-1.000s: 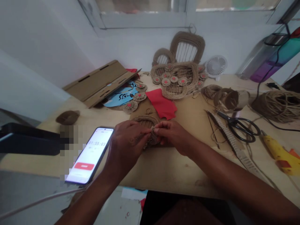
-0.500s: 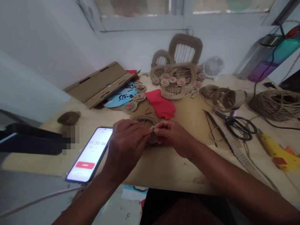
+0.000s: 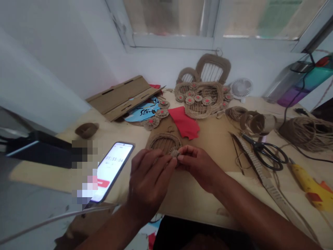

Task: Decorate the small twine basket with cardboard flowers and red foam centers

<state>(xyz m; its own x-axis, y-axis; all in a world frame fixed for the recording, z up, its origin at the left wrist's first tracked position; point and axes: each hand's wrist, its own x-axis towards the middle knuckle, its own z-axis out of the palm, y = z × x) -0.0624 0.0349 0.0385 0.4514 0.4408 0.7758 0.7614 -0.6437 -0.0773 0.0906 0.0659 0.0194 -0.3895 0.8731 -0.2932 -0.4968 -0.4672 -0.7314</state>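
Observation:
Between my two hands is a small round burlap rosette (image 3: pixel 174 153), pleated and without a red centre that I can see. My left hand (image 3: pixel 153 177) closes on its left side, fingers together. My right hand (image 3: pixel 196 161) pinches its right edge between thumb and fingertips. Just behind the rosette lies a rounded twine-wrapped frame (image 3: pixel 163 139) with strands strung across it; my left fingers cover its near part. It rests on a brown cardboard sheet (image 3: pixel 215 139). A piece of red felt-like cloth (image 3: pixel 184 122) lies beyond my right hand.
Twine-wrapped frames with red-centred rosettes (image 3: pixel 198 99) stand at the wall. To the right lie black-handled scissors (image 3: pixel 270 152), a pleated strip (image 3: pixel 252 156), a yellow glue gun (image 3: pixel 309 184) and a twine ball (image 3: pixel 307 133). A lit phone (image 3: pixel 114 166) is left; folded cardboard (image 3: pixel 125 93) sits behind.
The camera view has tilted up, so everything sits lower in the picture. My hands have shifted slightly nearer me, and the rosette between them now shows its round face.

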